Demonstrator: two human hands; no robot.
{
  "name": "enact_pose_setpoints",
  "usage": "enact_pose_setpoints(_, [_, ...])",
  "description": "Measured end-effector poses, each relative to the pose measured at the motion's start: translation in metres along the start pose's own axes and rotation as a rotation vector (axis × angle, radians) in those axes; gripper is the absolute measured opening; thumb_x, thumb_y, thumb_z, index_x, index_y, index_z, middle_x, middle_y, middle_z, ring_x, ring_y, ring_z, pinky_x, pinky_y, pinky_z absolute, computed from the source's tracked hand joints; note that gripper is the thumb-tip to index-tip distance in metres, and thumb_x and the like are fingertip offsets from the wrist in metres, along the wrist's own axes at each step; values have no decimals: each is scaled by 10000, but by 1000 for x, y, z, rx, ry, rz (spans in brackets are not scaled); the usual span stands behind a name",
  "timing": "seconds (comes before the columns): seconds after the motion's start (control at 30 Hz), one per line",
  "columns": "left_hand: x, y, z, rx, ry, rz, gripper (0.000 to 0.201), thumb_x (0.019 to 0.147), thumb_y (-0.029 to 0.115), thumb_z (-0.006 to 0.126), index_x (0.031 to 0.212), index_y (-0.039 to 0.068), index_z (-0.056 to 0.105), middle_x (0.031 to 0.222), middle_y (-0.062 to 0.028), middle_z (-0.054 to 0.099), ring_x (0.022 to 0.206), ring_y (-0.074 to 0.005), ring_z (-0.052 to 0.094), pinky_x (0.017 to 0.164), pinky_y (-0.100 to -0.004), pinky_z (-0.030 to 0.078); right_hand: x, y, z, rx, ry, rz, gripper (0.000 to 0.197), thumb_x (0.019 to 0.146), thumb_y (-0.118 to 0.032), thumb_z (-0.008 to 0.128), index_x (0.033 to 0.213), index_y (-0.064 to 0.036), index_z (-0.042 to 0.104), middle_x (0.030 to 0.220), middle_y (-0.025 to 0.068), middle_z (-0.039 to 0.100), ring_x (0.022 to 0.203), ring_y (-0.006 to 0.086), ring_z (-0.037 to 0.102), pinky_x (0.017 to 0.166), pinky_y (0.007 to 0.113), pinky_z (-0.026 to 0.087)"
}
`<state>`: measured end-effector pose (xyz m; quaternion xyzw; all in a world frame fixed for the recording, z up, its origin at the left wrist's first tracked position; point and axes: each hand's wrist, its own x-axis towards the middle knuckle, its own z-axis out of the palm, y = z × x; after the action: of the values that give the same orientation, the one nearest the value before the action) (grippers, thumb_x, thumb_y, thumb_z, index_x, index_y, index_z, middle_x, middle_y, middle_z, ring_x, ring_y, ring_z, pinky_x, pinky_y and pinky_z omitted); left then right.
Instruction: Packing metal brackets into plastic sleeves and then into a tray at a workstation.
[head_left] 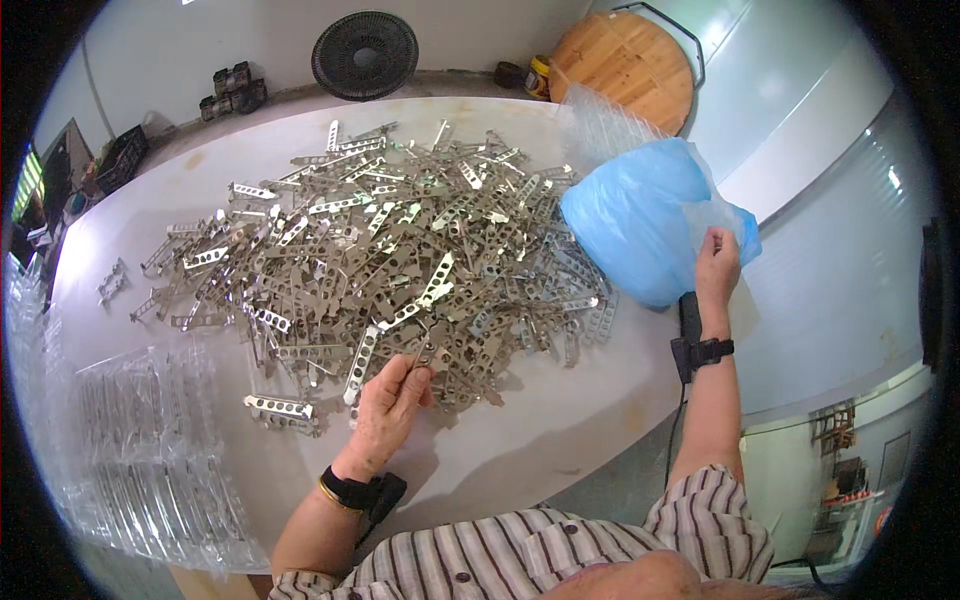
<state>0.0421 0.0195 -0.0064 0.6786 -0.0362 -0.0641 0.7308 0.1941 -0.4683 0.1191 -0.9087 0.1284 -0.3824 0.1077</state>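
A broad heap of flat metal strips (pixel 400 250) with rows of round holes lies on the white table. My left hand (pixel 388 408) is closed at the heap's near edge, its thumb and fingers pinching a small perforated metal strip (pixel 425 352). Out to the right, my right hand (pixel 716 270) is closed in a pinch on a thin translucent plastic bag (pixel 703 216). Behind that lies a bulky blue plastic bag (pixel 630 225), whose contents I cannot make out.
Clear plastic trays (pixel 150 450) with long slots cover the table's left front; another clear tray (pixel 610 125) sits behind the blue bag. Beyond the white table (pixel 560 440) stand a black fan (pixel 365 56) and a round wooden board (pixel 625 65). A dark crate (pixel 122 160) is at far left.
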Motion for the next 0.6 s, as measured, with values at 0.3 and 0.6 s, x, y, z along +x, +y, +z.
enact_pose_setpoints(0.3, [-11, 9, -7, -26, -13, -14, 189, 1060, 184, 521, 986, 24, 588, 839, 1, 595, 779, -93, 570, 720, -254, 481, -59, -102, -29, 471, 248, -211, 92, 1001, -80, 576, 1063, -20, 609, 1041, 84, 624, 881, 176, 632, 784, 304, 520])
enact_pose_setpoints(0.6, [1, 8, -4, -435, -33, -40, 258, 1055, 215, 533, 1162, 0, 625, 1292, -84, 606, 1066, -147, 626, 861, -288, 514, -174, -219, -2, 1030, -460, -399, 69, 959, 30, 600, 1011, -15, 601, 980, 75, 611, 833, 151, 633, 702, 269, 516])
